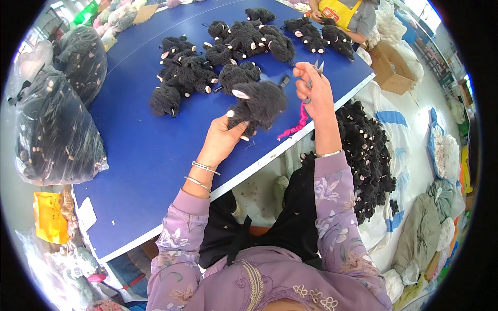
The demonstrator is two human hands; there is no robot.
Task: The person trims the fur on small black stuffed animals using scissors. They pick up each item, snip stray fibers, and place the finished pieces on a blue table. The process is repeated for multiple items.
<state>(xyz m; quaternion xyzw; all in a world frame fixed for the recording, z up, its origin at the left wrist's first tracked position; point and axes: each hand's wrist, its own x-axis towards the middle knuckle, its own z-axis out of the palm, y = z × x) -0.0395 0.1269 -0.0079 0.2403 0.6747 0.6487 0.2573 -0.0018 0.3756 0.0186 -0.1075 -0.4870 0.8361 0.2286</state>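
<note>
My left hand (220, 139) is closed around the lower part of a black fluffy plush toy (263, 103) with pale pink ear lining and small pale feet, holding it above the blue table (129, 145). My right hand (317, 98), raised just to the right of the toy, grips small metal scissors (318, 68) whose points stick up past the fingers. A bright pink cord (296, 127) hangs below that hand and trails onto the table edge. Beyond the toy, several similar black plush toys (244, 39) lie heaped on the table; a black tag or strap shows beside the held one.
Clear plastic bags of black plush toys (59, 129) stand at the table's left. Another heap of them (363, 160) lies on white sheeting to the right. A cardboard box (391, 67) stands at the far right, near a person in a yellow apron (340, 9) across the table.
</note>
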